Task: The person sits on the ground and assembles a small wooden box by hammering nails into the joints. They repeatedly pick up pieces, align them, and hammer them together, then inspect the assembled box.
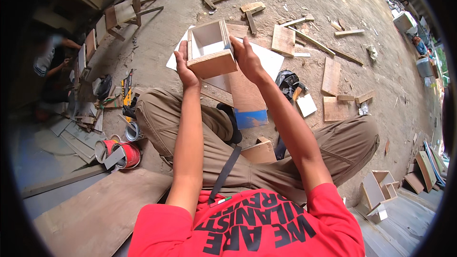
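Note:
Between my two hands I hold up a small wooden box (pixel 210 64), its open side showing a white inside and bare plywood edges. My left hand (pixel 187 69) supports its left side and lower corner, fingers against the wood. My right hand (pixel 247 59) presses on the right side, with part of the palm and fingers hidden behind the box. Below it, a brown board with a blue painted end (pixel 251 118) lies in front of my crossed legs, partly over a white sheet (pixel 271 61).
Wood offcuts (pixel 284 40) and strips litter the floor ahead. Red paint cans (pixel 128 156) stand at my left, beside a large board (pixel 100 204). A compartmented wooden piece (pixel 378 190) is at the right. Another person (pixel 52 62) sits at far left. A black plastic bag (pixel 288 83) lies near my right forearm.

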`<state>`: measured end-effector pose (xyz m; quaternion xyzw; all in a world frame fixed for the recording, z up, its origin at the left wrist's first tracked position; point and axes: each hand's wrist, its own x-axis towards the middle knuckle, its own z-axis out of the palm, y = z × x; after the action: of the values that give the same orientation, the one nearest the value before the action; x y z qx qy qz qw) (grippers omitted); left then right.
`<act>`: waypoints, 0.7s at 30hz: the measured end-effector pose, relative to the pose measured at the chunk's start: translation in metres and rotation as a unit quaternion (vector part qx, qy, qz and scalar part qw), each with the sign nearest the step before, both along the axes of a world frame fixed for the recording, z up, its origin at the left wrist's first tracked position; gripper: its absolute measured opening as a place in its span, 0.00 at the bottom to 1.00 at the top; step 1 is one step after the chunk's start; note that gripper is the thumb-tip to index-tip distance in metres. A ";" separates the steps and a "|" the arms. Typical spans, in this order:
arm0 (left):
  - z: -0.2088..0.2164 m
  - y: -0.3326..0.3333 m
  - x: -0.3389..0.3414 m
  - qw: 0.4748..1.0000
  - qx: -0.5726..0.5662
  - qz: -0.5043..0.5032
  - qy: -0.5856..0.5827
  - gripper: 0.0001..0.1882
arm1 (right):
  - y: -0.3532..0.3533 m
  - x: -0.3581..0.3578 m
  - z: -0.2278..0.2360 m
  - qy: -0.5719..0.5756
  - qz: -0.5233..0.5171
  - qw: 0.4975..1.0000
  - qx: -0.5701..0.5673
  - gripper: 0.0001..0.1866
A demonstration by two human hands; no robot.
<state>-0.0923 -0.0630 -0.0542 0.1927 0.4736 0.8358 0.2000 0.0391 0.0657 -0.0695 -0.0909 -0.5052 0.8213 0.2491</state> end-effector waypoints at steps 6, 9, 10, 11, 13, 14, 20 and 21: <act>-0.048 -0.025 -0.027 0.954 -0.260 0.105 0.112 0.31 | -0.011 -0.019 -0.023 -0.268 -0.147 0.785 0.538 0.32; -0.050 -0.032 -0.013 0.944 -0.265 0.138 0.142 0.35 | -0.018 -0.011 -0.033 -0.364 -0.179 0.764 0.502 0.36; -0.048 -0.030 -0.005 0.928 -0.287 0.169 0.169 0.38 | -0.019 -0.007 -0.034 -0.396 -0.177 0.744 0.509 0.39; -0.048 -0.031 -0.002 0.908 -0.310 0.202 0.195 0.41 | -0.017 -0.005 -0.039 -0.425 -0.174 0.724 0.515 0.41; -0.037 -0.028 0.010 0.844 -0.321 0.281 0.324 0.42 | -0.009 0.005 -0.045 -0.444 -0.112 0.708 0.538 0.50; -0.023 -0.026 0.015 0.821 -0.310 0.289 0.383 0.40 | -0.010 0.008 -0.044 -0.442 -0.097 0.705 0.546 0.51; 0.001 -0.005 0.041 0.753 -0.354 0.163 0.530 0.29 | -0.012 0.019 -0.038 -0.450 -0.034 0.688 0.568 0.59; -0.009 -0.005 0.041 0.719 -0.394 0.166 0.548 0.28 | -0.018 0.018 -0.034 -0.452 -0.018 0.678 0.579 0.60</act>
<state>-0.0512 -0.0676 -0.0636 0.4394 0.8114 0.3417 -0.1784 0.0573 0.0481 -0.1038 -0.2975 -0.9292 0.2193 0.0077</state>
